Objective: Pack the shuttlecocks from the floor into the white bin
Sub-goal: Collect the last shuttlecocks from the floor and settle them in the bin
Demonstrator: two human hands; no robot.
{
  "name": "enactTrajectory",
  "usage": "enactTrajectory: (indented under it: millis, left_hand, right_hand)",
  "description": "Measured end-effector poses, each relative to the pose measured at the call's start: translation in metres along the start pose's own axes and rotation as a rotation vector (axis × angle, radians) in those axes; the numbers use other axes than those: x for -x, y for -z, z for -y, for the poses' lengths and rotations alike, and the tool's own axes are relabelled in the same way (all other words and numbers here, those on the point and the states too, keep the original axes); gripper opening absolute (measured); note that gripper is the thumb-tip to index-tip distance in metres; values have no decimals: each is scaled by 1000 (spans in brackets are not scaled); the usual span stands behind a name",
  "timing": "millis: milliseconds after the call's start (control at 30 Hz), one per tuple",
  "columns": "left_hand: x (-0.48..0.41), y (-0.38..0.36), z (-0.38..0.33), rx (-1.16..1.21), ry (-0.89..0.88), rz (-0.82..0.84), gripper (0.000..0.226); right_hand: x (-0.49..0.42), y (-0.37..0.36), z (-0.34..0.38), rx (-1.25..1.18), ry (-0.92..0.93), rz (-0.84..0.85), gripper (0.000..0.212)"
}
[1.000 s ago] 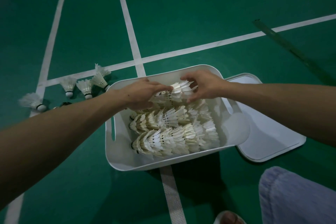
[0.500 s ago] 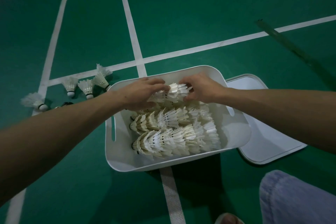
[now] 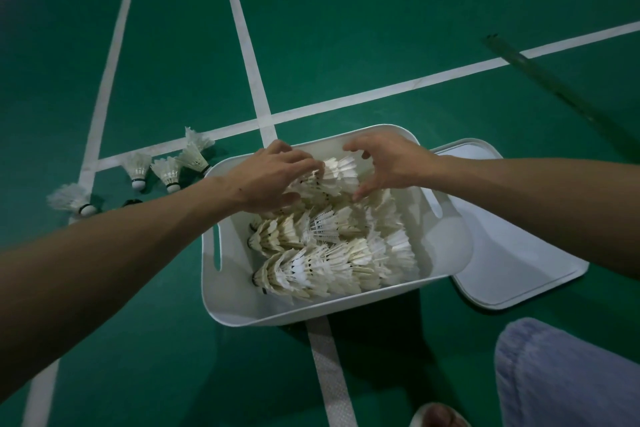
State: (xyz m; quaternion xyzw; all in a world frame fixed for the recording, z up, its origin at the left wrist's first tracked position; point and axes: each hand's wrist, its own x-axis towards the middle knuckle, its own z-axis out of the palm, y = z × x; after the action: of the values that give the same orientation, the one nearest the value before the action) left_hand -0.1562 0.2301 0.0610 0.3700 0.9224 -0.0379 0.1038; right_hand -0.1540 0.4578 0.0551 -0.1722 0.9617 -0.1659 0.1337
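The white bin (image 3: 242,308) stands on the green floor and holds rows of nested white shuttlecocks (image 3: 332,260). A further stack of shuttlecocks (image 3: 337,173) lies across the bin's far part. My left hand (image 3: 266,180) grips its left end, fingers over the top and thumb below. My right hand (image 3: 384,163) hovers at the stack's right end with fingers spread and lifted, only the thumb near the feathers. Several loose shuttlecocks (image 3: 168,172) stand on the floor left of the bin, one more (image 3: 71,199) farther left.
The bin's white lid (image 3: 512,253) lies flat on the floor against the bin's right side. White court lines (image 3: 256,90) cross beyond the bin. My knee in grey cloth (image 3: 554,374) and a toe (image 3: 436,418) are at the lower right.
Both hands carried the stack slightly toward the bin's far wall. My right hand's fingers have come off the stack and spread; my left hand still holds its end.
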Motion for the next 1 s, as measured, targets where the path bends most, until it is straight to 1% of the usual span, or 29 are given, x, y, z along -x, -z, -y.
enactTrajectory:
  millis: [200,367,500,633,767,1000]
  left_hand:
    - [2,1,-1,-8,-14,12,66]
    - [5,7,2,21,19,26,73]
    - [18,22,10,3,30,0,68]
    - [46,41,28,-10,89,-38,64]
    - [84,49,57,-7,204,-16,69]
    - [157,22,144,30,427,35,74]
  right_hand:
    - [2,3,0,57,42,-7,93]
    - [5,15,2,151,55,-57,82]
    - [8,24,19,231,102,-99,76]
    - [-5,31,67,216,194,-97,76]
    - [-29,30,127,220,265,-48,81]
    - [-90,13,215,256,325,-20,80]
